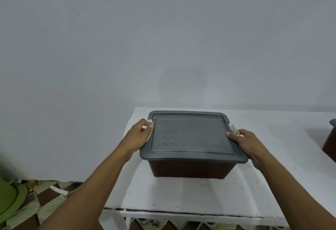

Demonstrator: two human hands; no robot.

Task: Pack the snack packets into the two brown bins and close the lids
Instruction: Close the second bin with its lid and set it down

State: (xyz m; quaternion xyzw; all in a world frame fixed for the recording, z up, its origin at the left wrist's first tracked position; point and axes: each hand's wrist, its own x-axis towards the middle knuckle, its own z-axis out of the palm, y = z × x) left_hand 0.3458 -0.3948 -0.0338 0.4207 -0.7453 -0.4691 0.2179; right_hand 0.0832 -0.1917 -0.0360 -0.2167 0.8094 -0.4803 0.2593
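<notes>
Fingers (pixel 145 126) of left hand (pixel 139 136) pinch the grey lid (pixel 190 136) edge; right hand (pixel 249 143) clamps the opposite side. Brown bin (pixel 190 168) sits near the desk (pixel 190 195) left edge. Judged rigid, smooth plastic, moderately light; grip under side rims.

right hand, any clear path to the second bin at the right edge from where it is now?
Probably yes. The right hand sits at the right side of the grey lid, and only bare white table lies between it and the second bin. That bin is cut off by the frame, so its distance is hard to judge.
</notes>
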